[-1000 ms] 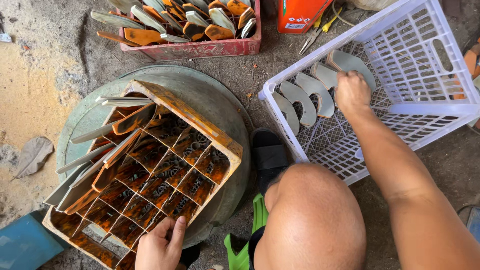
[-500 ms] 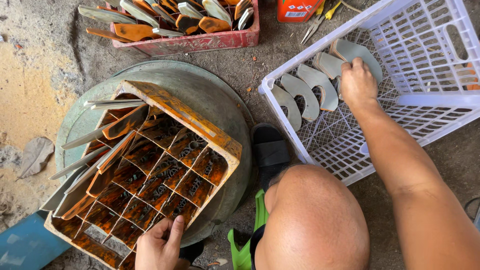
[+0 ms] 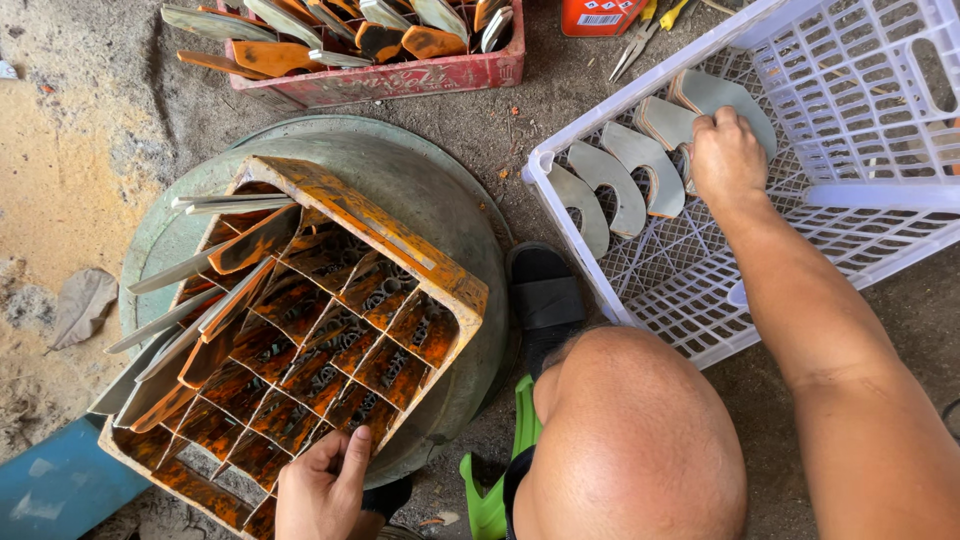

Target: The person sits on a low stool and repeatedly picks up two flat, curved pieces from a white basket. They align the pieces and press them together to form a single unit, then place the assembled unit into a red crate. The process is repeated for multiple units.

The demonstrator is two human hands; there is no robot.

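A right hand (image 3: pixel 728 155) grips a curved grey metal blade (image 3: pixel 722 100), rust-edged, standing among a row of like blades inside a white plastic basket (image 3: pixel 860 215). The left hand (image 3: pixel 322 488) clasps the rim of a rust-stained orange divided crate (image 3: pixel 330 330) resting on a green basin (image 3: pixel 430 180).

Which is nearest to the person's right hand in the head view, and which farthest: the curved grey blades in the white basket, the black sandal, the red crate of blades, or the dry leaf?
Measured from the right hand:
1. Curved grey blades: touching the fingers, inside the white basket.
2. Black sandal: below and left, beside the basket.
3. Red crate: top, further left.
4. Dry leaf: far left, on the ground.
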